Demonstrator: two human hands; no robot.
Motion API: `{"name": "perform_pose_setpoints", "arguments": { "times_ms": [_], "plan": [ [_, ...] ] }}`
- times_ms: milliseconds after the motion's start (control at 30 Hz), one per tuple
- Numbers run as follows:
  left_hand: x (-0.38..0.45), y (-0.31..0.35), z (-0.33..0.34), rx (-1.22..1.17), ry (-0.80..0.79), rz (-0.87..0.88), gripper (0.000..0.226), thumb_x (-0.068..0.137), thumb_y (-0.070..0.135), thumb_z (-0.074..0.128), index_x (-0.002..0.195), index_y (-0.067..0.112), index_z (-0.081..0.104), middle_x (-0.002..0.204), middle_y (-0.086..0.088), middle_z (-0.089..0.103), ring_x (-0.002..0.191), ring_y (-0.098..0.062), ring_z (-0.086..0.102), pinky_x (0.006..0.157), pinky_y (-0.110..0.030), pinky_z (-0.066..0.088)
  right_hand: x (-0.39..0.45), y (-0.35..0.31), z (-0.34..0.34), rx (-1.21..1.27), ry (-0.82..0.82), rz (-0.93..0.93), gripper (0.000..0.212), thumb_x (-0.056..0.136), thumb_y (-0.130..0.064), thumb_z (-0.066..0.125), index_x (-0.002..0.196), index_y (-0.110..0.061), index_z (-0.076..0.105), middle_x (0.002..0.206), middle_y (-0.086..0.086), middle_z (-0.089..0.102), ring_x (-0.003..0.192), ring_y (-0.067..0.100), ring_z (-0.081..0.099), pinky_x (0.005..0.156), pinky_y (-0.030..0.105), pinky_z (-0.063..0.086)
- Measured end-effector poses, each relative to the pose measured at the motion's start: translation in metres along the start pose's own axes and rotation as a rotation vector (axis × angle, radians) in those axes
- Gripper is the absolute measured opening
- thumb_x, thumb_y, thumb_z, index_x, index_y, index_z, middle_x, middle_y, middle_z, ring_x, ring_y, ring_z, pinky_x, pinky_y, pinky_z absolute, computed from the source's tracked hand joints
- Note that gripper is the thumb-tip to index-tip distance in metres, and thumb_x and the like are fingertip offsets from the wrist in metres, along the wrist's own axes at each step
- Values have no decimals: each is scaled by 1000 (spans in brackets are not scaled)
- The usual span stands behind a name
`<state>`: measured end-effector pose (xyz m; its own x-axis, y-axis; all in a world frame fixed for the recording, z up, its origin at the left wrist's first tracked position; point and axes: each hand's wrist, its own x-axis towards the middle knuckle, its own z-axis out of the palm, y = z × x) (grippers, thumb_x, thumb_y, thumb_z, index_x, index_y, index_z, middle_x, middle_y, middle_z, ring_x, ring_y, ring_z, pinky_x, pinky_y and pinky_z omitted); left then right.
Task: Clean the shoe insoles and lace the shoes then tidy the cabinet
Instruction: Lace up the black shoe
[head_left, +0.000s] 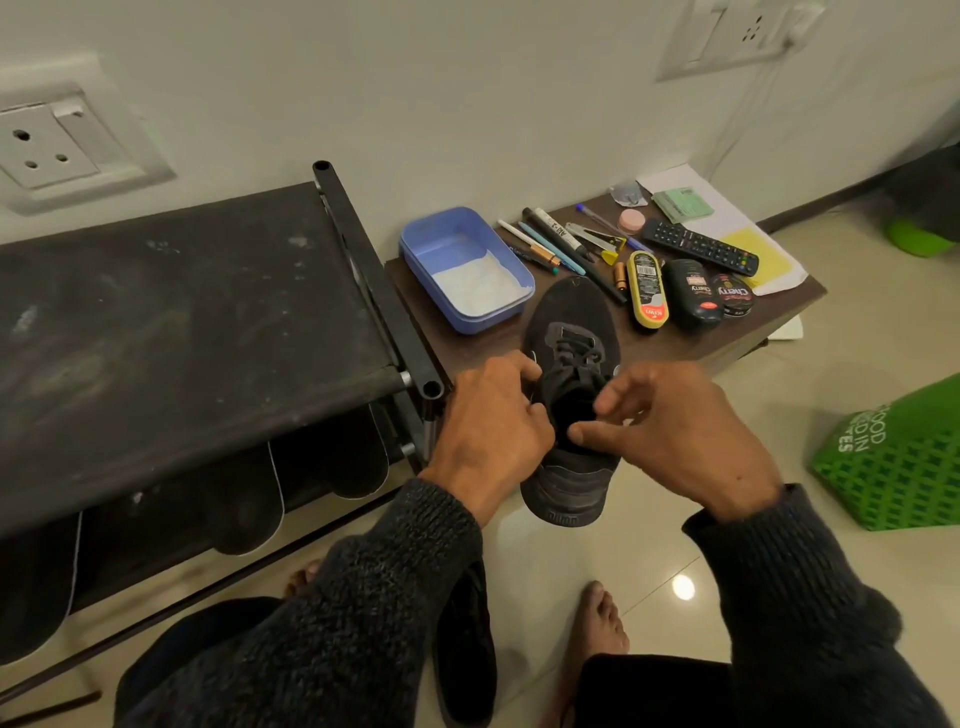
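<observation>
A black sneaker (571, 332) lies toe-away on the edge of a low brown table (727, 343), its heel hanging over the floor. My left hand (488, 421) grips the shoe's left side by the collar, fingers curled at the laces. My right hand (670, 426) hovers at the shoe's opening, thumb and forefinger pinched at the tongue or lace end; the lace itself is too dark to tell. A black insole or second shoe (467, 649) lies on the floor by my knees. More dark insoles (332, 467) lean under the shoe rack.
A black shoe rack (182, 322) stands at the left against the wall. The table carries a blue tub with white powder (467, 270), pens, a remote (701, 247) and shoe polish containers (691, 296). A green basket (898, 457) sits right on the tiled floor. My bare feet are below.
</observation>
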<state>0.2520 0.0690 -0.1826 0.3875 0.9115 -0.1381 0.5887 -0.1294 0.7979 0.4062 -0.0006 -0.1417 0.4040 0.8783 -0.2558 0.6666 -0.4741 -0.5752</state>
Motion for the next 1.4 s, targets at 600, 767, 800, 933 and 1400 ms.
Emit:
{"name": "perform_pose_setpoints", "arguments": {
  "times_ms": [600,767,800,933,1400],
  "plan": [
    [-2,2,2,79,6,74,40,83,21,79,113,34,55,87,10,64,79,-7,63,54,-6,32,12,18,24,-434,-61,-335,18,94,-28,64,104,-33,78,101,-3,65,89,13,57,70,24,46],
    [-2,1,3,90,19,60,35,83,20,77,108,34,57,87,9,62,78,-7,62,58,-9,35,16,19,21,-569,21,-326,27,91,-24,70,110,-43,75,115,1,34,104,19,29,81,28,30],
    [-2,0,3,89,21,58,35,82,20,78,107,34,57,87,10,62,78,-7,61,59,-11,38,19,19,21,-568,67,-361,24,88,-22,74,104,-40,78,121,2,34,107,22,30,84,29,32],
    [-1,1,3,110,18,54,34,82,20,78,104,35,57,86,9,62,77,-8,61,64,-20,47,35,19,30,-502,179,-449,10,77,-16,84,79,-25,80,143,0,35,121,32,35,91,41,45],
    [0,3,5,137,29,91,35,82,17,78,107,33,60,91,8,62,84,-14,62,70,-26,50,50,16,42,-258,393,-104,57,75,-28,81,114,-26,41,111,-5,47,88,16,48,61,32,38]
  ]
}}
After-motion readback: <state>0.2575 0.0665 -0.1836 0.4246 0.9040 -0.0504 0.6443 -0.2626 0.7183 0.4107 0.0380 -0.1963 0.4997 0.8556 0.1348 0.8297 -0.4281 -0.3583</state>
